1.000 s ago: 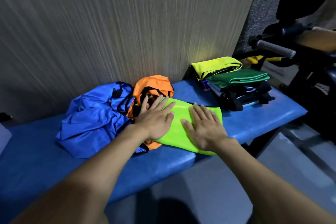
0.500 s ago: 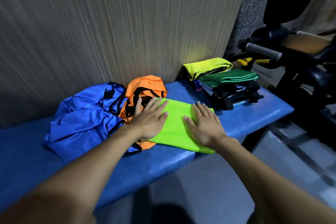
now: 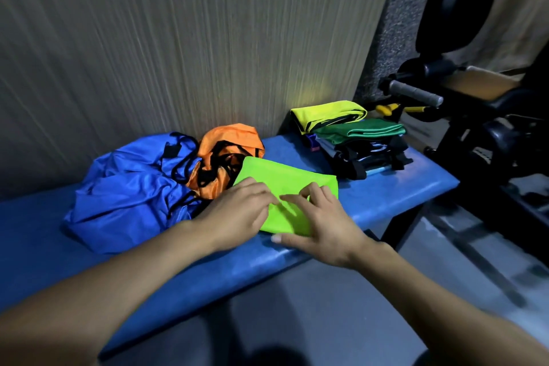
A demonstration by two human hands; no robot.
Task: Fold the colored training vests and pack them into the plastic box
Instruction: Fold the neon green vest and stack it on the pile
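Both hands, left hand (image 3: 237, 214) and right hand (image 3: 320, 226), pinch the near edge of the lime vest (image 3: 288, 178), mid-desk (image 3: 386, 202). Risk: slick fabric could slip and undo the fold, or snag the orange vest (image 3: 228, 142) cords at left. Plastic box can't be made out; folded stack (image 3: 356, 134) far right.

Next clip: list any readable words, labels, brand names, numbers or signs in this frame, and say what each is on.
None can be read.
Lime green vest, orange vest, blue vest: no print visible.
Folded stack: pale marks on the dark items, too blurred to read.
Exercise machine: a pale patch, too blurred to read.
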